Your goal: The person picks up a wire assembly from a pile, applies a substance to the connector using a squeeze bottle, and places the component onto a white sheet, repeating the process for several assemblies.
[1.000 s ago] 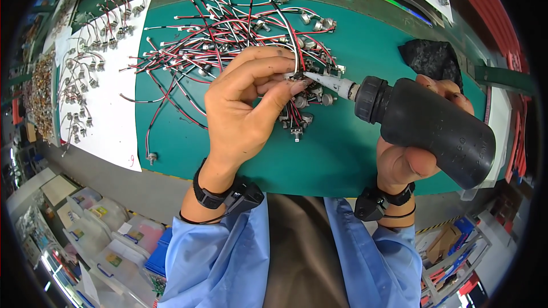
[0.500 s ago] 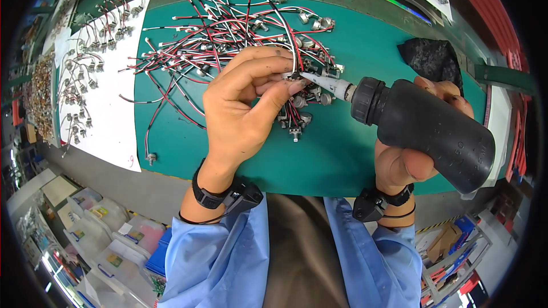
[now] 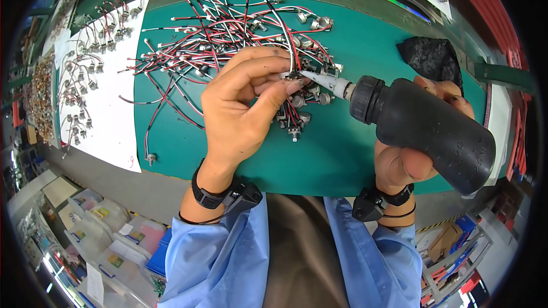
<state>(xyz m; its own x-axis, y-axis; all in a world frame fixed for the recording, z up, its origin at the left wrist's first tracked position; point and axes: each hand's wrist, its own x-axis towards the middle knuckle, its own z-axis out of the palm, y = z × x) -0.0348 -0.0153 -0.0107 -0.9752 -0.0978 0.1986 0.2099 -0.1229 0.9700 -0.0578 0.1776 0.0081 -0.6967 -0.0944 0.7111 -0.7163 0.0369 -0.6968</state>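
A black bottle (image 3: 431, 131) is clasped in the right grip (image 3: 395, 162), long axis slanting, its pale nozzle (image 3: 326, 81) pointed up-left toward a wired component (image 3: 293, 75) pinched by the left grip (image 3: 244, 102).

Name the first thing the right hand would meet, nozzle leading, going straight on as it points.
Probably the small wired part pinched in the left hand; the nozzle appears to end right at it, though depth is unclear.

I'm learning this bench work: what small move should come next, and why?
Probably a light squeeze of the black bottle by the right hand, with the left hand steady: the pale nozzle points at the small wired part pinched in that hand, its tip touching or very close; I can't tell which.
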